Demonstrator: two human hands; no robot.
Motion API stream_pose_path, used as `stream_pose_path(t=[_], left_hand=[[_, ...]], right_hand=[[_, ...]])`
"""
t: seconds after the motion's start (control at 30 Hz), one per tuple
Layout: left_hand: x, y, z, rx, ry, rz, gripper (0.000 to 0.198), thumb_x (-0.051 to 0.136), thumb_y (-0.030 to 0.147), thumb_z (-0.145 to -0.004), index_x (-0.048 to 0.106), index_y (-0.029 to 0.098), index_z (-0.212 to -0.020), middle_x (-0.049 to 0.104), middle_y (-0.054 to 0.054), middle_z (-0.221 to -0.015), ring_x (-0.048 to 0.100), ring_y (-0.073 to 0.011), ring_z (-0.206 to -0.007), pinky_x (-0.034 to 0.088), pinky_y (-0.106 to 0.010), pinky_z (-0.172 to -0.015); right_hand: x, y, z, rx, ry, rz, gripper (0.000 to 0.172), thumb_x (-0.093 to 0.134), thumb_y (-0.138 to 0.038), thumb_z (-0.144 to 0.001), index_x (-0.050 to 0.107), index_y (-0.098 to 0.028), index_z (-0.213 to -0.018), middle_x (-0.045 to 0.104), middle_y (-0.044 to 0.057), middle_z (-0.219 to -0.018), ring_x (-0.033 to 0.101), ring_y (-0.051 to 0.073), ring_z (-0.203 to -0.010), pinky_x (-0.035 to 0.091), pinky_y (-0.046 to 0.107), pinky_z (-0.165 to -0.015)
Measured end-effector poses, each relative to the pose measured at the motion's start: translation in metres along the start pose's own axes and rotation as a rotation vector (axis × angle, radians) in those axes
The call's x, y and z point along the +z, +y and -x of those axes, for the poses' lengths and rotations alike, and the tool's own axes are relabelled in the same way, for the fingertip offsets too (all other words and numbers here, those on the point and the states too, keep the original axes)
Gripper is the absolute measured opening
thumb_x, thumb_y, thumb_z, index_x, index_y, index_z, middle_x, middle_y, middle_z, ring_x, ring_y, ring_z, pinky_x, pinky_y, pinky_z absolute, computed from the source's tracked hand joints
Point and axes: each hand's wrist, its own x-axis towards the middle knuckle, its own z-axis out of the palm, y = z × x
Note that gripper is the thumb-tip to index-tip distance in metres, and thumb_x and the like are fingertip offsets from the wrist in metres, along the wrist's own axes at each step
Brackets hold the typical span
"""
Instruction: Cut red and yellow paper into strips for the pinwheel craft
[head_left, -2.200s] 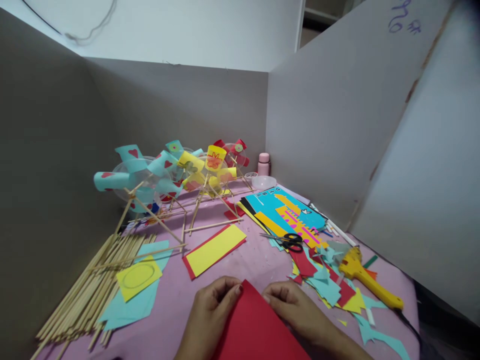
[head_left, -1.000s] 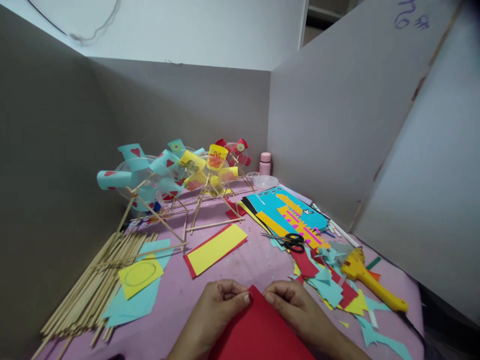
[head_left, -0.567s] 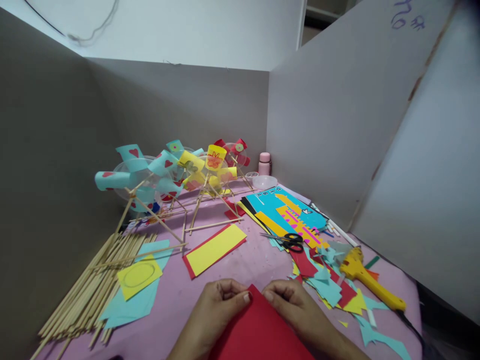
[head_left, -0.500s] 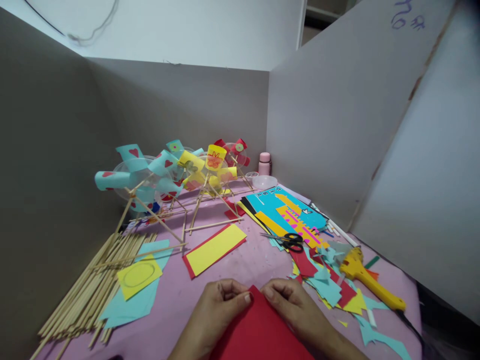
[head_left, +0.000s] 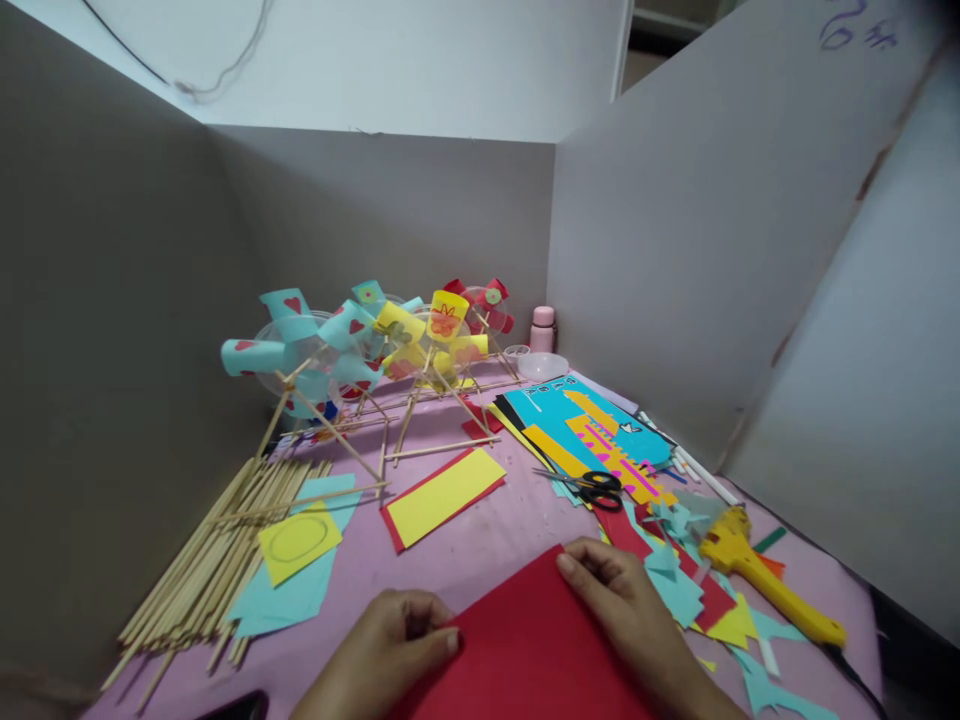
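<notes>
Between my two hands lies a sheet of red paper (head_left: pixel 525 655), its lower part cut off by the bottom of the view. My left hand (head_left: pixel 390 645) pinches its left edge between thumb and fingers. Up at the sheet's far corner, my right hand (head_left: pixel 626 600) grips the right edge, thumb on top. Beyond the sheet lies a yellow strip (head_left: pixel 448 497) on slightly larger red paper. Black-handled scissors (head_left: pixel 596 490) rest to the right, near the paper scraps.
Bamboo sticks (head_left: pixel 202 570) and blue paper (head_left: pixel 289 595) lie left. Several paper windmills on stick stands (head_left: pixel 300 340) occupy the back left. A yellow glue gun (head_left: pixel 772 580) sits right, beside coloured scraps (head_left: pixel 675 585). A phone (head_left: pixel 236 706) shows at the bottom edge; a pink bottle (head_left: pixel 542 330) stands behind.
My hands have moved apart along the red paper, the left one down its left edge. More of the sheet shows now. The whole view has shifted slightly.
</notes>
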Motion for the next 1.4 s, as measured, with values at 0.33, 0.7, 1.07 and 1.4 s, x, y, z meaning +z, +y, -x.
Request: stream_pose_path(t=[0.33,0.7,1.07,1.4], left_hand=[[-0.014,-0.064,0.015,-0.013,0.247,0.664,0.027,0.077,0.039,-0.061,0.065,0.016,-0.069,0.063,-0.001,-0.06,0.057,-0.0149,-0.059,0.04,-0.026,-0.059],[0.004,-0.064,0.01,0.012,0.317,0.909,0.032,0.08,0.044,-0.056,0.066,0.015,-0.063,0.067,-0.002,-0.059,0.059,-0.015,-0.056,0.043,-0.027,-0.061],[0.005,-0.057,0.015,-0.038,0.344,0.996,0.031,0.079,0.043,-0.057,0.064,0.016,-0.062,0.065,-0.001,-0.056,0.057,-0.0141,-0.05,0.042,-0.026,-0.053],[0.006,-0.049,0.02,-0.076,0.384,0.995,0.029,0.078,0.042,-0.06,0.064,0.017,-0.063,0.063,0.002,-0.052,0.054,-0.0109,-0.046,0.038,-0.022,-0.049]], right_hand=[[-0.022,0.022,0.0,0.153,0.166,-0.137,0.033,0.065,-0.052,-0.072,0.062,-0.02,-0.082,0.064,0.0,-0.069,0.059,0.019,-0.067,0.049,0.024,-0.058],[-0.029,0.032,-0.003,0.215,0.262,-0.032,0.041,0.072,-0.056,-0.06,0.068,-0.022,-0.082,0.069,0.002,-0.075,0.061,0.022,-0.077,0.054,0.022,-0.06],[-0.02,0.012,-0.003,0.258,0.39,0.12,0.047,0.072,-0.064,-0.043,0.068,-0.023,-0.064,0.073,0.005,-0.078,0.06,0.028,-0.086,0.055,0.027,-0.063],[-0.026,0.024,-0.004,0.3,0.349,0.067,0.049,0.072,-0.065,-0.046,0.068,-0.023,-0.071,0.071,0.003,-0.075,0.06,0.025,-0.082,0.054,0.022,-0.058]])
